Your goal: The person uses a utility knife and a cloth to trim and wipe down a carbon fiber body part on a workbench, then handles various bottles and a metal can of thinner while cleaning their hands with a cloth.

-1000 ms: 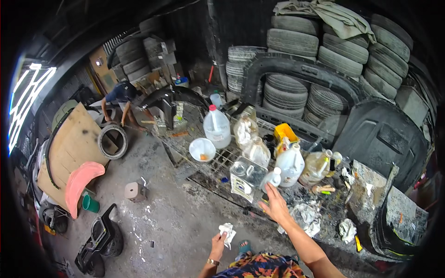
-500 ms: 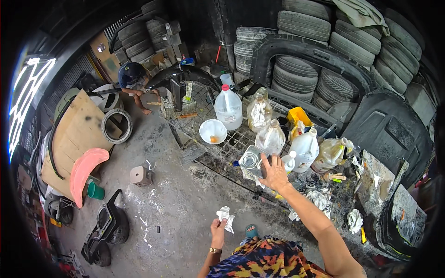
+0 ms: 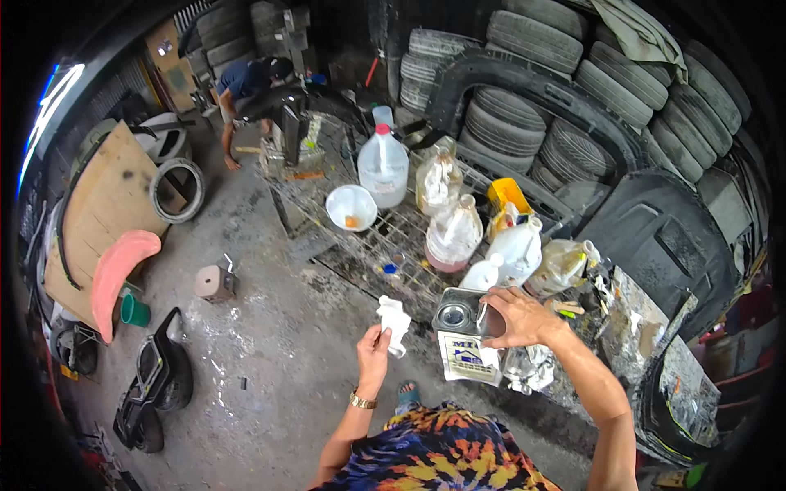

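Note:
My right hand (image 3: pixel 524 319) grips a rectangular metal can (image 3: pixel 468 360) from its right side, fingers over the top edge. The can has a round lid and a white label with blue print, and it is near the rack's front edge. In my left hand (image 3: pixel 373 352) a crumpled white rag (image 3: pixel 394 323) is pinched, apart from the can. Just behind the can stand a small white bottle (image 3: pixel 483 275) and a larger white jug (image 3: pixel 516 250). A plastic jug with pinkish liquid (image 3: pixel 452 239) is beside them.
The wire-topped rack (image 3: pixel 401 282) also bears a white bowl (image 3: pixel 342 196), a red-capped clear jug (image 3: pixel 383 172) and crumpled paper (image 3: pixel 530 370). Tyres (image 3: pixel 503 123) are stacked behind. A stool (image 3: pixel 214 282) stands on the floor at left. Another person (image 3: pixel 246 82) bends down at far left.
My right hand has brought the can nearer to me and tilted its labelled side into view. The left hand has risen with the rag. The other person has bent forward, and the view has shifted.

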### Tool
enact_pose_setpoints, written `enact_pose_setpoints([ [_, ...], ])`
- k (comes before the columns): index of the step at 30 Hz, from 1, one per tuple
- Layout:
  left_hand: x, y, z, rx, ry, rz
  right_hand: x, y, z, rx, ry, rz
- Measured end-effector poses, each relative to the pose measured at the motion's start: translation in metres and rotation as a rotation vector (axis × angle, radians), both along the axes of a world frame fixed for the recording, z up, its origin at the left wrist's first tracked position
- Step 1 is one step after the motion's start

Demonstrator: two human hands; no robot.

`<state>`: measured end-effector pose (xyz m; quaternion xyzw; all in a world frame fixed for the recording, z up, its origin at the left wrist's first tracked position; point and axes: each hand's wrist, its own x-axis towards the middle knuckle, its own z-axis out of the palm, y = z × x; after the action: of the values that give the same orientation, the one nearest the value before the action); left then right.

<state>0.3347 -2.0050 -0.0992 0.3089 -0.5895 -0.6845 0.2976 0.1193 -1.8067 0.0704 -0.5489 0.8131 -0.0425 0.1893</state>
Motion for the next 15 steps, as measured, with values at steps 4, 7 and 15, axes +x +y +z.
enact_pose_setpoints([
  [4,-0.03,0.049,0.01,0.043,-0.039,-0.159,-0.001,0.012,0.018,0.289,-0.111,0.054],
  [7,-0.042,0.086,0.027,-0.032,-0.072,-0.281,-0.006,0.015,0.014,0.456,-0.172,0.072],
  [15,-0.04,0.151,0.007,0.059,-0.125,-0.645,-0.02,0.031,-0.016,0.919,-0.391,0.013],
])
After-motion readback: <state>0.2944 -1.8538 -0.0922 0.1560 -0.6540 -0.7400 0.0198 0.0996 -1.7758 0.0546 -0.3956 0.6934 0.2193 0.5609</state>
